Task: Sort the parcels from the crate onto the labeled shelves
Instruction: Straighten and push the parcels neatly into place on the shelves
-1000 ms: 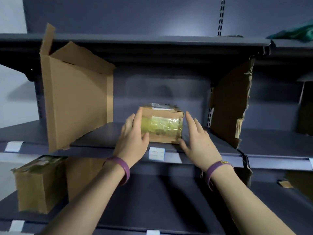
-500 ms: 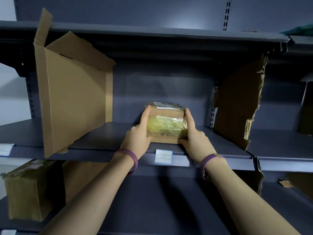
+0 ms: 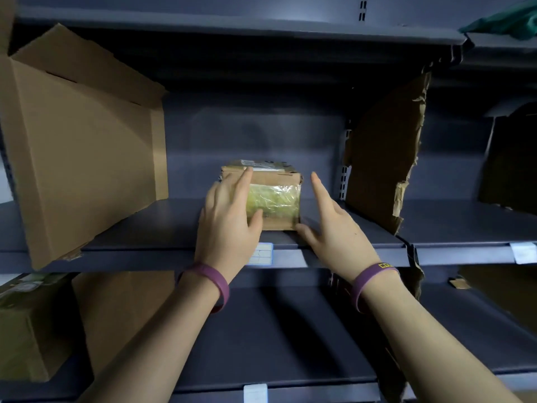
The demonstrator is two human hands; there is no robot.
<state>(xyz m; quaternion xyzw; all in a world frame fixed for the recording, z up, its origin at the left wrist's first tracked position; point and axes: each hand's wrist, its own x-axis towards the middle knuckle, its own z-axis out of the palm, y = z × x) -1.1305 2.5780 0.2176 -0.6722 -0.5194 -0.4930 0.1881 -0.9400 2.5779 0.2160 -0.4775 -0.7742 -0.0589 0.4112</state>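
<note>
A small brown parcel (image 3: pixel 276 199) with a yellow-green taped front stands on the middle shelf (image 3: pixel 348 242) near its front edge. My left hand (image 3: pixel 229 216) lies against the parcel's left side with straight fingers, the thumb on its front. My right hand (image 3: pixel 331 228) is just to the right of the parcel, fingers straight, its thumb at the parcel's lower right corner. A white label (image 3: pixel 263 253) is stuck on the shelf edge below the parcel, partly behind my left hand.
A large open cardboard box (image 3: pixel 81 158) stands on the shelf at the left. Torn cardboard (image 3: pixel 383 158) leans at the right upright. Another parcel (image 3: pixel 23 324) sits on the lower shelf at far left. White labels (image 3: pixel 524 253) mark other shelf edges.
Both hands held the parcel's sides half a second ago. Now the right hand has come off its side and the left fingers have spread. The parcel stays on the shelf.
</note>
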